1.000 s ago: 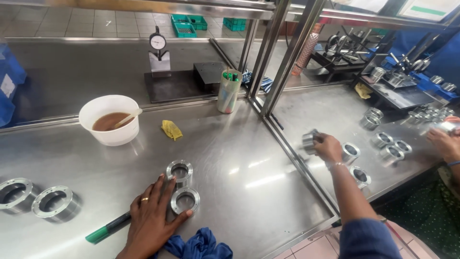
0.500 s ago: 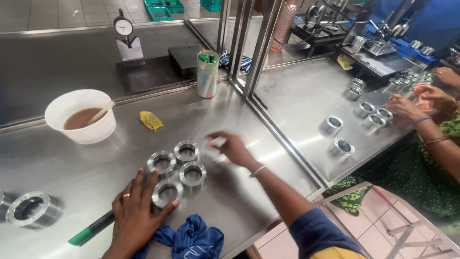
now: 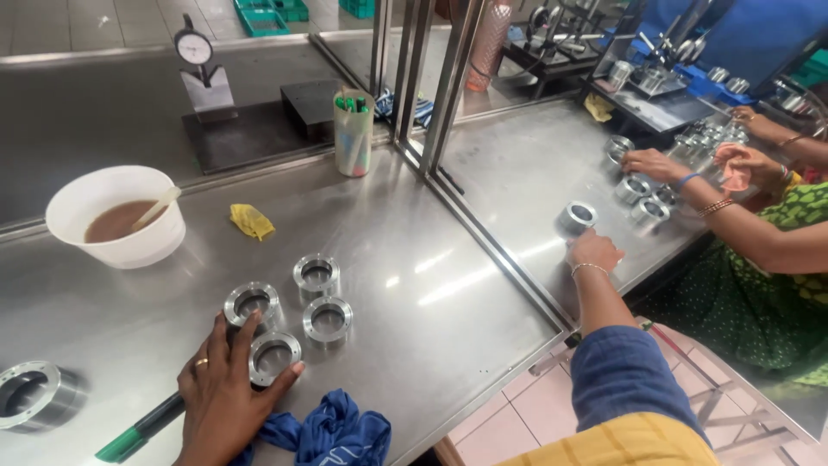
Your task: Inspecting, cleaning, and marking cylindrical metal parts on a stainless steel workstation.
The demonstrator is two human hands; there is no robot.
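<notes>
Several short metal rings sit in a cluster on the steel table (image 3: 414,259). My left hand (image 3: 226,395) lies flat on the table, with thumb and forefinger spread around the nearest ring (image 3: 274,356). Three others (image 3: 252,304) (image 3: 316,275) (image 3: 328,320) stand just beyond it. My right hand (image 3: 593,251) is stretched across the divider onto the neighbouring table. Its fingertips are at the base of a single metal ring (image 3: 578,216), and its grip is hidden.
A white bowl of brown liquid (image 3: 116,216), a yellow rag (image 3: 252,222), a pen cup (image 3: 352,134) and a dial gauge (image 3: 194,52) stand behind. A larger ring (image 3: 30,393), green marker (image 3: 138,429) and blue cloth (image 3: 332,431) lie near me. A co-worker's hands (image 3: 655,164) handle rings at right.
My right hand has left the ring cluster and swung right to the neighbouring table, beside a single ring. My left hand has stayed by the nearest ring.
</notes>
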